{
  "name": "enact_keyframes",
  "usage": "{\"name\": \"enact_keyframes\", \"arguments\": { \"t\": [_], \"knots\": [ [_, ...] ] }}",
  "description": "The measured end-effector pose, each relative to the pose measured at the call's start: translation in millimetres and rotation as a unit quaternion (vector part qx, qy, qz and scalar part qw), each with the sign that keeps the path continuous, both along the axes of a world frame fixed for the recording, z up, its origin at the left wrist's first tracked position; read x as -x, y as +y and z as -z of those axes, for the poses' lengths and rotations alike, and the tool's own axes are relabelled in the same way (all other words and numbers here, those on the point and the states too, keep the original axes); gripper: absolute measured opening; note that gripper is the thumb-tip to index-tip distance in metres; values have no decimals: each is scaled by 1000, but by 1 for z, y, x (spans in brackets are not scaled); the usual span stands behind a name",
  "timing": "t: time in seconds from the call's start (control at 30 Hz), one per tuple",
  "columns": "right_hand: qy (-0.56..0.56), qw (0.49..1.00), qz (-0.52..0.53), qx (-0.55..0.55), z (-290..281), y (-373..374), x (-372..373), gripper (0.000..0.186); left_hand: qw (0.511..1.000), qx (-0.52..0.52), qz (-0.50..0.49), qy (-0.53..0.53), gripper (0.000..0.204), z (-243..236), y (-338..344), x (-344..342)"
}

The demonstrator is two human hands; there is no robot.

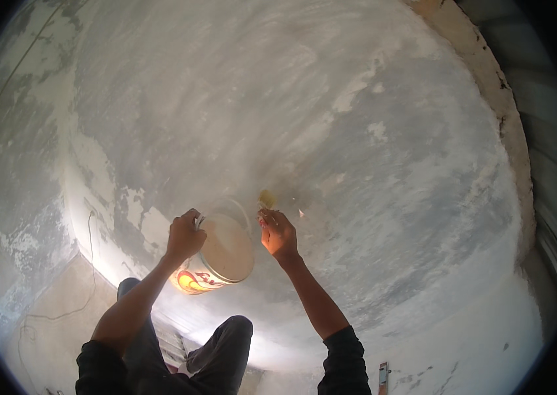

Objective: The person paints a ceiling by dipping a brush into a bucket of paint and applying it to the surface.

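Note:
My left hand is closed on the upper left rim of a white plastic bucket, which has a red and yellow graphic on its side and pale beige in its round top. A small pale object shows at those fingers, too small to name. To the right of the bucket my right hand grips a small tool with a yellowish head, perhaps a brush or scraper. Behind both hands spreads a patchy grey and white plastered surface; I cannot tell whether the tool touches it.
Thin cables hang at the left near a corner. A broken plaster edge borders dark ribbed sheeting at the right. My bent legs show below. A narrow strip-like object stands at lower right.

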State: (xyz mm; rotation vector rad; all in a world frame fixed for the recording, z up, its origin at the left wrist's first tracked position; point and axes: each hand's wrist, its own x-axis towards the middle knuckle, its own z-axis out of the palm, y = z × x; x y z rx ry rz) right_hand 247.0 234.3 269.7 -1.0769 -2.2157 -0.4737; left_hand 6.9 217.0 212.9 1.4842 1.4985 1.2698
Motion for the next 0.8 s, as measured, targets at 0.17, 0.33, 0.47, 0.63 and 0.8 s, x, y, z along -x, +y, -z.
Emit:
{"name": "enact_keyframes", "arguments": {
  "t": [0.17,0.33,0.47,0.63,0.8],
  "knots": [
    [64,997,-25,33,-39,18,-10,6,1000,9,-3,9,28,12,-2,-2],
    [44,997,20,-60,-116,52,-33,8,1000,11,-6,4,28,1,-4,7],
    [-7,979,-4,-206,-163,61,-34,12,1000,0,-6,-13,28,0,-6,4],
    [18,946,-7,-324,-188,48,-15,15,1000,-6,-23,-17,29,-2,-7,8],
    [-66,960,25,-272,-97,56,-37,14,997,-37,-53,-31,33,27,-3,2]
  ]
}}
